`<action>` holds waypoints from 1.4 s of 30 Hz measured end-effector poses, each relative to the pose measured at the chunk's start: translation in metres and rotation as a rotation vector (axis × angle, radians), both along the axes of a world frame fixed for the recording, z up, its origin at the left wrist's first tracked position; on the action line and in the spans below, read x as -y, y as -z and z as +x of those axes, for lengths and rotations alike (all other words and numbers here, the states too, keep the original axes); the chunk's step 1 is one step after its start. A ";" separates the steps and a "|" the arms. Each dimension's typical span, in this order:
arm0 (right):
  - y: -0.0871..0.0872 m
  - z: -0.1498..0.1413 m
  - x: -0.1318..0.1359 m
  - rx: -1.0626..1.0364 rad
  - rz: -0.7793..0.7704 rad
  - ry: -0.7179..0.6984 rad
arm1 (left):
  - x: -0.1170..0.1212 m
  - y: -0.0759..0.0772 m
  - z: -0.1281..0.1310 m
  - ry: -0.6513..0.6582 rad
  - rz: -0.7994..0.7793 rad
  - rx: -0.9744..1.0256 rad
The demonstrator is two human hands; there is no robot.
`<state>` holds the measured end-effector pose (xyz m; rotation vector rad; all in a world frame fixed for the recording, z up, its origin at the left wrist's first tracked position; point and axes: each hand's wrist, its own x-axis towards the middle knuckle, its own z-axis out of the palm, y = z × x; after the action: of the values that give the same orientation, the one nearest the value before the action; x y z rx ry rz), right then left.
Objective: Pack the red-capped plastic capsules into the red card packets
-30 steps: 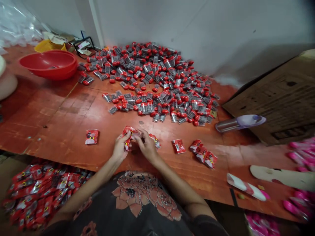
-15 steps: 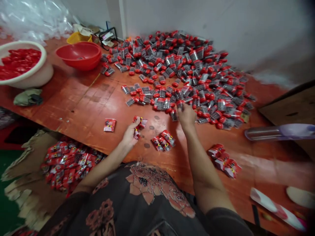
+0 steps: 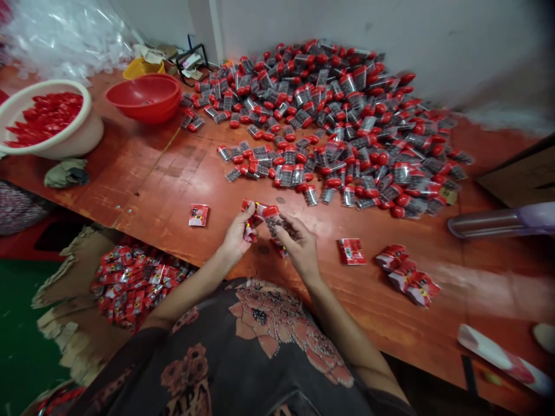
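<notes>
My left hand (image 3: 236,237) is closed on a small red printed packet (image 3: 250,215) with yellow and pale pink parts. Facing it, my right hand (image 3: 302,249) pinches a small clear pack with a red cap (image 3: 272,216) and dark contents. The capped end meets or nearly meets the packet; whether it is inside cannot be made out. Beneath my right hand, red packets (image 3: 278,247) on the table are mostly hidden. One flat red packet (image 3: 198,215) lies to the left, another square red packet (image 3: 352,252) to the right. Beyond my hands spreads a large heap of red-capped packs (image 3: 338,115).
Several folded red packets (image 3: 407,274) lie at right, near a clear purple-ended tube (image 3: 485,224). A white tub (image 3: 65,138) of red pieces and a red bowl (image 3: 145,107) stand at left. Below the table edge, a torn carton (image 3: 82,300) holds many filled red packets (image 3: 139,283).
My right hand has come back from the heap to my left hand, bringing a red-capped pack. The square packet at right, hidden behind my forearm before, now shows. The view has shifted slightly.
</notes>
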<state>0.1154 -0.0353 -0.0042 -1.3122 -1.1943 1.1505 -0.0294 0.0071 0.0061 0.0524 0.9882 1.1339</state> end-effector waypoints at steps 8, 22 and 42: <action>-0.013 0.004 0.006 0.037 0.022 -0.097 | 0.009 -0.004 -0.001 0.012 0.166 -0.178; -0.013 0.006 0.013 -0.010 0.030 -0.051 | 0.023 -0.013 -0.002 0.122 0.301 -0.456; -0.012 0.001 0.030 0.167 0.182 0.071 | 0.039 -0.011 0.006 0.085 0.226 -0.345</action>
<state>0.1159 -0.0650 0.0074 -1.3192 -1.3296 0.8738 -0.0238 -0.0319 0.0171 0.4806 1.1444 1.1767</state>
